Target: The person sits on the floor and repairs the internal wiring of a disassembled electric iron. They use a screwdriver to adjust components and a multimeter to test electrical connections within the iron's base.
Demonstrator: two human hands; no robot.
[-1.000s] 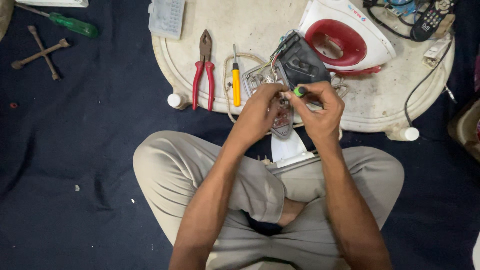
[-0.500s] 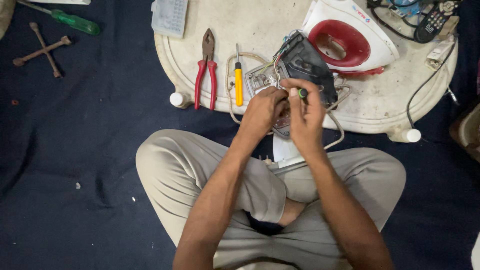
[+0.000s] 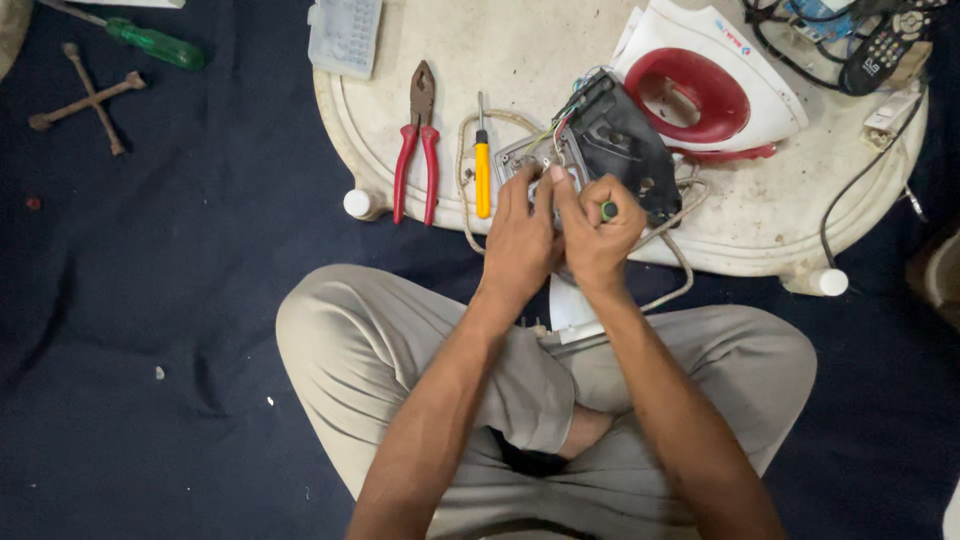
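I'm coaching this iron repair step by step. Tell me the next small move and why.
Probably keep turning the green-handled tool gently. The right hand grips it over the grey iron part, and the left hand steadies that part by its wires. The tip is hidden, so check it is seated before pressing harder.

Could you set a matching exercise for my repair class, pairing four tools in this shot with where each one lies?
Things:
1. red-handled pliers
2. yellow-handled screwdriver
3. green-handled screwdriver
4. rusty cross-shaped wrench

Places:
A. on the dark cloth, top left corner
B. on the white tray, just left of the person's left hand
C. on the dark cloth, below the green handle
D. on the white tray, left of the yellow handle

Pairs: 1-D, 2-B, 3-A, 4-C
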